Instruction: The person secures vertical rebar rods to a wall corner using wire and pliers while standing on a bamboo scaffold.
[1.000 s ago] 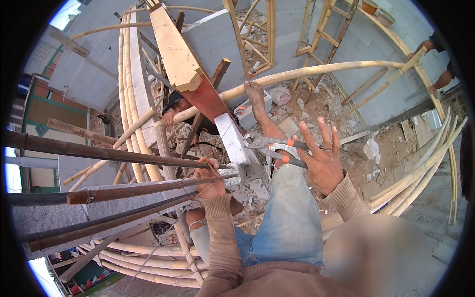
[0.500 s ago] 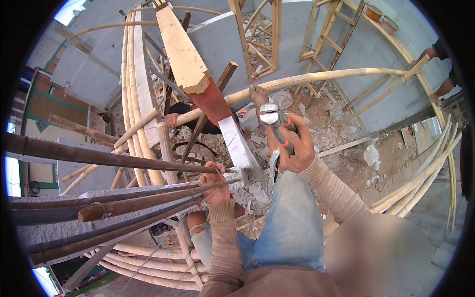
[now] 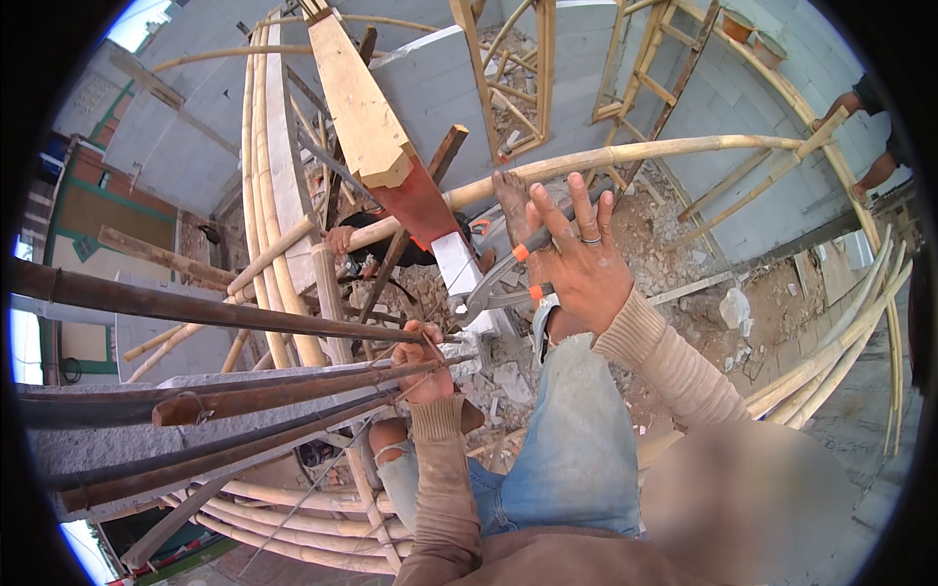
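My left hand (image 3: 422, 366) is closed at the ends of several rusty steel bars (image 3: 293, 317), pinching a thin tie wire (image 3: 436, 348). Across from it, my right hand (image 3: 583, 262) has its fingers stretched out, palm down over a pair of pincers (image 3: 481, 296). The pincers' grey, orange-banded handles run beneath the palm, where the hold is partly hidden. Their head points left and down, near the bar ends and a whitish concrete post (image 3: 455, 266), a little apart from my left hand.
A bamboo pole (image 3: 625, 152) crosses ahead, with a bare foot (image 3: 510, 186) on it. A timber beam (image 3: 357, 98) rises in front. Beneath lies broken rubble (image 3: 674, 230). One person's hand (image 3: 340, 238) shows below the pole; another person's feet (image 3: 860, 193) show at far right.
The pincers have swung from pointing up and away to pointing left, toward the bar ends. My right hand's fingers have straightened over the handles. My left hand stays in place.
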Motion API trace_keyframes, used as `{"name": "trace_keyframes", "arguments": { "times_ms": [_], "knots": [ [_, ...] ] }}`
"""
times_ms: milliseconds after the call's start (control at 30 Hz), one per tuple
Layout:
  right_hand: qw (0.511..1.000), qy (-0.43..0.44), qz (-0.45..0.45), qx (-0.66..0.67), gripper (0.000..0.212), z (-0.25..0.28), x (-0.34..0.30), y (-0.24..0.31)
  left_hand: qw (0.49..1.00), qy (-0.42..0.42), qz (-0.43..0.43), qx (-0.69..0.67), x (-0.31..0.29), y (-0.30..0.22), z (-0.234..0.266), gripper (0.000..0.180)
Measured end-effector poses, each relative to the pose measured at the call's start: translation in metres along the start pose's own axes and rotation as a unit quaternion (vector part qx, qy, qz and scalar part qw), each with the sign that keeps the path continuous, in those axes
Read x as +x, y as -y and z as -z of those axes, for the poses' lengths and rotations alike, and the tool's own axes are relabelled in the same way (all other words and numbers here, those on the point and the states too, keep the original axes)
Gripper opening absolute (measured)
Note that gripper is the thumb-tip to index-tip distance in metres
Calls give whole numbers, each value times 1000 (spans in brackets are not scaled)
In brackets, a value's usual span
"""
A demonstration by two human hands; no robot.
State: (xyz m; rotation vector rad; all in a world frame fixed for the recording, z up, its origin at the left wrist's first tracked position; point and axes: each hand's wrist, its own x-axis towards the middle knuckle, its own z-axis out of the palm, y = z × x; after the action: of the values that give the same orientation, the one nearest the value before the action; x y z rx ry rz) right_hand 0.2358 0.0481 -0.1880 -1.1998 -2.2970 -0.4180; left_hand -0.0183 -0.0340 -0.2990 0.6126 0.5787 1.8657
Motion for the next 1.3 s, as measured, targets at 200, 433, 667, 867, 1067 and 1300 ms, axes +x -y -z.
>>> {"name": "trace_keyframes", "arguments": {
  "times_ms": [200,433,667,867,1067,1300],
  "knots": [
    [987,-4,156,-40,57,-18,39,13,998,-70,-6,-5,-5,2,3,29],
    [989,-41,129,-65,59,-51,47,12,998,-49,-20,-32,-6,5,-2,30],
    [973,-63,187,-118,61,-52,55,12,997,-76,-7,-7,-7,2,0,28],
    [971,-115,150,-148,50,-51,53,18,998,-62,-11,-23,-6,0,-10,28],
    [982,-100,134,-89,32,-49,47,16,998,-52,-4,-26,-5,0,-7,26],
    [970,-143,198,-9,10,-43,59,6,998,-53,-13,-21,-5,2,1,19]
  ]
}}
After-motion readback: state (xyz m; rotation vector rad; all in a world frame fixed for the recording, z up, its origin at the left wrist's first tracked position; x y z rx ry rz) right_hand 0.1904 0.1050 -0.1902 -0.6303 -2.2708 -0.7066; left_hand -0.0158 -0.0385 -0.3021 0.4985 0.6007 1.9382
